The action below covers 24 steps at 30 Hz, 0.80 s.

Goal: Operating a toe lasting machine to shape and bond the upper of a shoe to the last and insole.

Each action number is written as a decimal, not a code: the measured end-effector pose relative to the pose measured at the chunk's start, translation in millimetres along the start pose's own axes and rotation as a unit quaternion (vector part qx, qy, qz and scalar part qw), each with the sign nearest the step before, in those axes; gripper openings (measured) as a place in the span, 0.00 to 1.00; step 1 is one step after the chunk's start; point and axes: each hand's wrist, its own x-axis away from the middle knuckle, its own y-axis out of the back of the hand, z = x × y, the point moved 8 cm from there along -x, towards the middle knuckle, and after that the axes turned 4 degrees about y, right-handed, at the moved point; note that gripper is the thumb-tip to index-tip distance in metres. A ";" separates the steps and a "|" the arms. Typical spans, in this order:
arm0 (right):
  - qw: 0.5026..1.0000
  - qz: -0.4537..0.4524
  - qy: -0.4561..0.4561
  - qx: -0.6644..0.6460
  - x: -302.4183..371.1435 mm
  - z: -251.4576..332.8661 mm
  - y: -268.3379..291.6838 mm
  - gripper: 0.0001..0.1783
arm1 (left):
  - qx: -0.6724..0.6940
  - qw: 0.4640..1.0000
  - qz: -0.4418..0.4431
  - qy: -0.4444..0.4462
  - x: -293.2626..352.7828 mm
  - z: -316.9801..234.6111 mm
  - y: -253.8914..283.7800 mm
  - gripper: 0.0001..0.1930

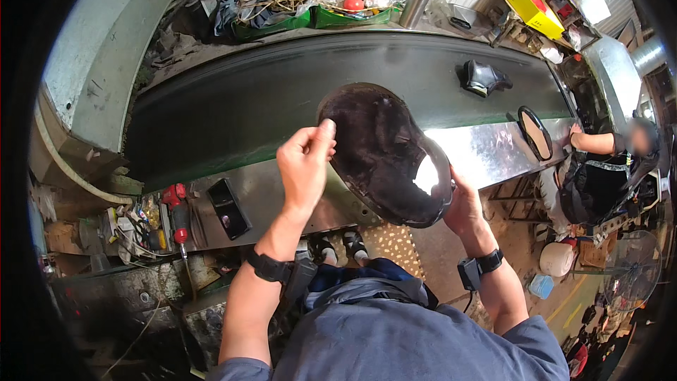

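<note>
A dark brown shoe [374,127] with a plush, furry surface hangs in front of me above the near edge of the bench, its rounded end up and to the left. My right hand [465,201] grips its lower right end, beside an opening through which bright metal shows. At the shoe's upper left edge is my left hand [307,166], fingers curled and thumb pressed to them in a pinch. Whatever that pinch holds, if anything, is too small to make out. Behind the shoe runs a dark conveyor belt [233,109] with a metal ledge [486,148] along its near side.
A black boot [485,77] lies on the belt at right; a black-rimmed sole-shaped piece [534,132] sits on the ledge. A co-worker [599,169] is at far right. A red power tool [176,212] and a phone [229,209] lie at left. A steel flask [416,5] stands behind.
</note>
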 end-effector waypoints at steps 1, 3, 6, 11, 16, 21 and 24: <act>1.000 0.001 0.000 0.002 1.3 0.6 3.3 0.28 | 0.030 0.996 0.013 0.077 -7.6 13.0 5.0 0.22; 0.972 0.035 0.162 0.169 9.4 24.0 9.0 0.17 | 0.100 0.973 0.053 0.202 -18.9 59.0 18.1 0.27; 0.754 0.212 0.374 0.496 47.2 21.5 -41.0 0.15 | 0.175 0.902 0.081 0.387 -8.4 118.2 43.1 0.27; 0.547 0.350 0.520 0.555 73.4 -89.3 -46.7 0.21 | -0.020 0.953 0.038 0.300 -29.4 205.4 88.6 0.17; 0.811 0.234 0.339 0.415 20.2 -118.9 -49.7 0.64 | -0.269 0.952 -0.095 0.113 -74.9 185.3 78.0 0.19; 0.766 0.266 0.331 0.482 5.8 -116.4 -36.3 0.67 | -0.396 0.902 -0.163 0.061 -44.4 190.2 72.5 0.21; 0.809 0.355 0.176 0.435 12.4 -123.8 -6.2 0.60 | -0.329 0.929 -0.137 0.099 -19.4 207.2 78.0 0.22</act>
